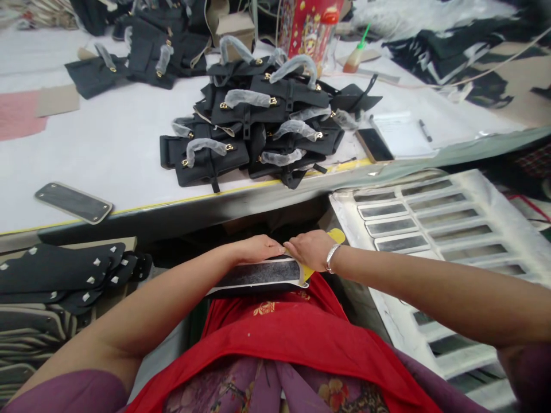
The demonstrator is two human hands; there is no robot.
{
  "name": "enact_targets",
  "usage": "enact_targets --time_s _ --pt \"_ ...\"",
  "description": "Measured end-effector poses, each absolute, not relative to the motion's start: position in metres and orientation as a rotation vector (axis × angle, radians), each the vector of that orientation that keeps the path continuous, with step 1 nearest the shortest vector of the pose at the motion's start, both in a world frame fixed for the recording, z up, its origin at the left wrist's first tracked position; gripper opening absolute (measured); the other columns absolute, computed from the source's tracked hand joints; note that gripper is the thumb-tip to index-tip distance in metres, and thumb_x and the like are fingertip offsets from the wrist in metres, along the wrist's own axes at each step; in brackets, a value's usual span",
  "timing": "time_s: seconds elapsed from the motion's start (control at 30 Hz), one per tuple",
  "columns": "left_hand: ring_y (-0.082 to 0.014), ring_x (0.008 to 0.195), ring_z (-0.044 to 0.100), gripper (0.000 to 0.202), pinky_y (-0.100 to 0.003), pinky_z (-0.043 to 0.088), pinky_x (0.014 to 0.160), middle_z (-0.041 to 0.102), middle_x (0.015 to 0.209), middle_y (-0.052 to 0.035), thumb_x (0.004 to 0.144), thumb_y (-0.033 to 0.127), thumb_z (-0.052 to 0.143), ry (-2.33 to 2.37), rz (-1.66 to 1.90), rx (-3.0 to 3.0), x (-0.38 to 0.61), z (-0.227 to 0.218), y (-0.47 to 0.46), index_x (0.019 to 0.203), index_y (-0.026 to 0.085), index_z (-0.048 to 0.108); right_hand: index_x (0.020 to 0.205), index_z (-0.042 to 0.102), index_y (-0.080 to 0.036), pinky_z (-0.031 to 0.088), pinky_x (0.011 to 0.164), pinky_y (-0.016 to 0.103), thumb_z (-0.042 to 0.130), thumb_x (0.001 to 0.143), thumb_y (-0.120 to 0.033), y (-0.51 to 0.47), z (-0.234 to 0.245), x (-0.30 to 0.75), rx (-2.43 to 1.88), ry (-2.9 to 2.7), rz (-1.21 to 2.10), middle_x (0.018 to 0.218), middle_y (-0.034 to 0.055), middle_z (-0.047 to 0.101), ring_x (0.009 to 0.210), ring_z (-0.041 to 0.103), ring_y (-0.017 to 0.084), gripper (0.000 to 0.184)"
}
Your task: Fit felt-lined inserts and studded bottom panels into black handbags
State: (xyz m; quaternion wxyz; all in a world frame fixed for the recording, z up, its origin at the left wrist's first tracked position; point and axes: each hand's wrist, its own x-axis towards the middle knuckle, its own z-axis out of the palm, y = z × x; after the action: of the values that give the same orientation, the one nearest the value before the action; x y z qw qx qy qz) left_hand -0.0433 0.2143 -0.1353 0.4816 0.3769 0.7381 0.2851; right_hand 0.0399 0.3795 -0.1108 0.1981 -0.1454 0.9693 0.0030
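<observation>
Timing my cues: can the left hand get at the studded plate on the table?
Probably yes: the studded plate lies uncovered on the table, but the left hand is on a dark strip.

A white-topped table (129, 143) carries a heap of black pieces (228, 117) with wrapped handles, a dark strip (74, 202) near its front edge at the left, a pink sheet (19, 115) farther back, and a phone (374, 145) beside a notebook (398, 136) at the right.

White worktable (129, 155): bright under diffuse light
Gap beneath (174, 246): deep in shadow
Clear plastic (400, 20): blurred, perhaps by motion
Frame edges: visibly stretched
</observation>
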Motion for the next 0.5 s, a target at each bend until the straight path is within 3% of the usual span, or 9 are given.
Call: enact_targets --time_s 0.27,0.4,0.5 --pt "-0.0193 0.081 0.058 0.037 -0.023 0.039 0.070 0.067 0.094 -0.0077 0.082 0.041 0.042 1.910 0.661 1.015 -0.044 -0.125 0.192 0.091 0.016 0.067 0.089 0.061 -0.018 0.041 0.064 0.028 0.021 0.094 -0.042 0.356 -0.106 0.015 -0.614 2.633 0.041 0.089 0.0087 0.066 0.081 0.062 0.021 0.047" --pt "-0.0227 0.076 0.059 0.035 -0.027 0.039 0.070 0.069 0.090 -0.0110 0.077 0.043 0.051 1.981 0.614 0.958 -0.045 -0.116 0.182 0.086 0.015 0.070 0.089 0.062 -0.018 0.040 0.063 0.027 0.022 0.093 -0.044 0.341 -0.105 0.005 -0.743 2.640 0.070 0.088 0.0083 0.066 0.080 0.062 0.020 0.047" --pt "-0.0238 0.079 0.060 0.034 -0.029 0.040 0.075 0.069 0.087 -0.0086 0.075 0.048 0.056 1.991 0.734 0.888 -0.052 -0.108 0.152 0.083 0.018 0.070 0.090 0.062 -0.018 0.040 0.064 0.028 0.021 0.093 -0.044 0.335 -0.101 -0.003 -0.900 2.586 0.103 0.089 0.0089 0.065 0.081 0.061 0.021 0.049"
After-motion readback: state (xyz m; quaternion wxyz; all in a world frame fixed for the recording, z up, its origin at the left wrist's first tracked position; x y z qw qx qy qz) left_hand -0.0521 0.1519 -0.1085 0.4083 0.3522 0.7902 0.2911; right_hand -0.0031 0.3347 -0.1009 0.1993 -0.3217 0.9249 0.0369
